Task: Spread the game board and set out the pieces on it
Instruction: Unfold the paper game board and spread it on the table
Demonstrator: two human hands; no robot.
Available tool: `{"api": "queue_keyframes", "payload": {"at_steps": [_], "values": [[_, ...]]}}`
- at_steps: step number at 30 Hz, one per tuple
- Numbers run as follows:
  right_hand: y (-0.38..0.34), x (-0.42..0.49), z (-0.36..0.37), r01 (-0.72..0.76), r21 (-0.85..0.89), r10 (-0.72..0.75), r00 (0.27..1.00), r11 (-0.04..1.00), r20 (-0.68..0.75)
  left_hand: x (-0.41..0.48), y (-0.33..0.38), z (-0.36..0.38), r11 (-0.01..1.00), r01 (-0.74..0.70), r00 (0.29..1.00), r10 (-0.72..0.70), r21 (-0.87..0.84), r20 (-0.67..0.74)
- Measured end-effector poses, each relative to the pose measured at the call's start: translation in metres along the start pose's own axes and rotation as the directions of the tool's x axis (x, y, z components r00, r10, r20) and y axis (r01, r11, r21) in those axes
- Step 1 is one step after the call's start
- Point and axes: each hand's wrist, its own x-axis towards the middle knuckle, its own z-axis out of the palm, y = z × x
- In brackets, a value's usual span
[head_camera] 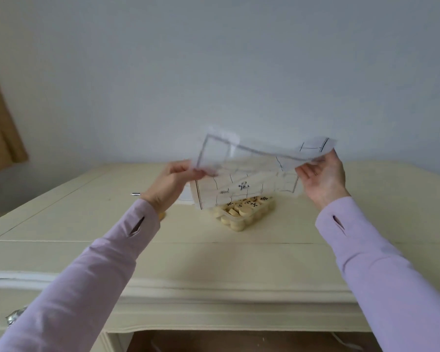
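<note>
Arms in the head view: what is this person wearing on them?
Long, close-fitting pale lilac sleeves: the left sleeve and right sleeve both reach the wrist, each with a small slit near the cuff. The left hand and right hand are bare, with no gloves, rings or watch showing.

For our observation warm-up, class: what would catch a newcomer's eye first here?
A thin translucent paper game board with black lines hangs above the cream table, pinched at its edges by the left hand and right hand. Beneath it sits a clear plastic box of round cream pieces.
</note>
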Motion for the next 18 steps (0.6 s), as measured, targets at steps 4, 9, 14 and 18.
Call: {"api": "queue_keyframes", "payload": {"at_steps": [4,9,14,18], "values": [[-0.006,-0.005,-0.019,-0.178,-0.222,0.166,0.984,0.959,-0.072,-0.012,-0.008,0.013,0.980,0.111,0.928,-0.161,0.164,0.337],[-0.015,-0.004,-0.041,-0.307,-0.311,0.295,0.952,0.899,-0.086,-0.011,-0.012,0.016,0.949,0.243,0.814,-0.313,0.202,0.489],[-0.026,-0.007,-0.064,-0.243,-0.644,0.232,0.967,0.726,-0.103,0.016,-0.031,0.025,0.804,0.405,0.914,-0.363,0.436,-0.179],[-0.032,-0.014,-0.068,-0.338,-0.645,0.308,0.937,0.685,-0.164,0.026,-0.048,0.034,0.769,0.525,0.848,-0.439,0.365,-0.296]]}}
